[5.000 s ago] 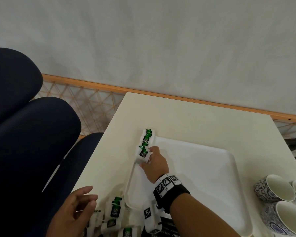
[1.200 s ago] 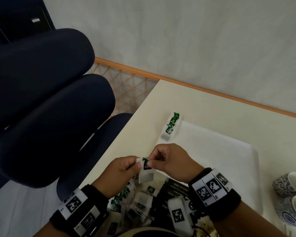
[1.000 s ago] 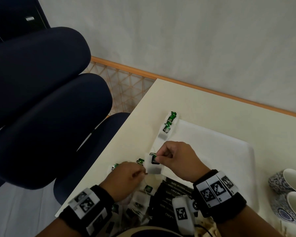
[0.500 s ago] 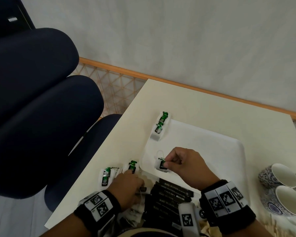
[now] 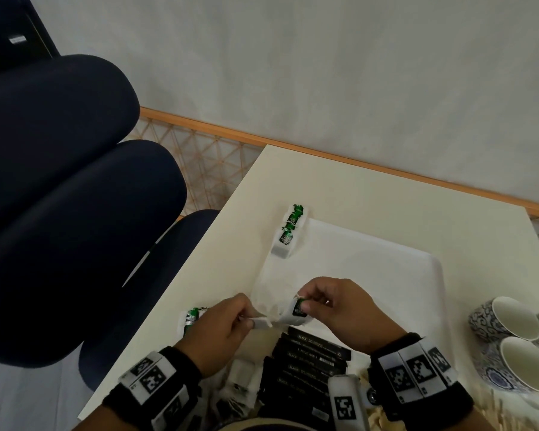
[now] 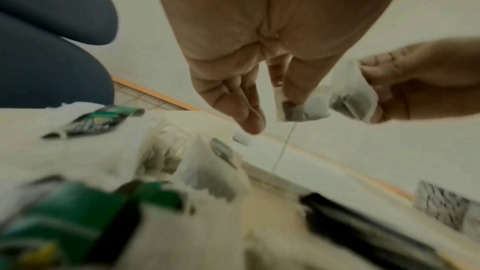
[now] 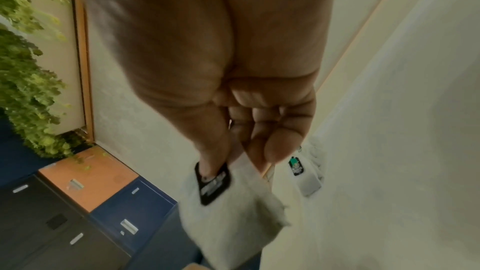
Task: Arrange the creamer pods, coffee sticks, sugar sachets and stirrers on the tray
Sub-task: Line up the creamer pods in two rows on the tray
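Observation:
My right hand point(image 5: 305, 306) pinches a white sachet with a black and green label point(image 5: 297, 313) between thumb and forefinger, just above the near-left edge of the white tray point(image 5: 386, 275). Close beside it, my left hand point(image 5: 246, 318) pinches a second small white sachet point(image 5: 260, 322). In the left wrist view a thin string hangs from that sachet point(image 6: 298, 108). The right wrist view shows the labelled sachet point(image 7: 226, 198) hanging from my fingertips. Two more labelled sachets point(image 5: 288, 234) lie in a row at the tray's far-left corner. Black coffee sticks point(image 5: 308, 359) lie under my wrists.
Another green-labelled sachet point(image 5: 192, 318) lies on the cream table point(image 5: 355, 188) left of my left hand, with more sachets piled near my body. Blue-patterned cups point(image 5: 511, 337) stand at the right edge. A dark blue chair point(image 5: 75, 181) is close on the left.
My left hand has risen from the pile and now pinches a small sachet next to the one in my right hand. The right hand has stayed near the tray's near-left edge.

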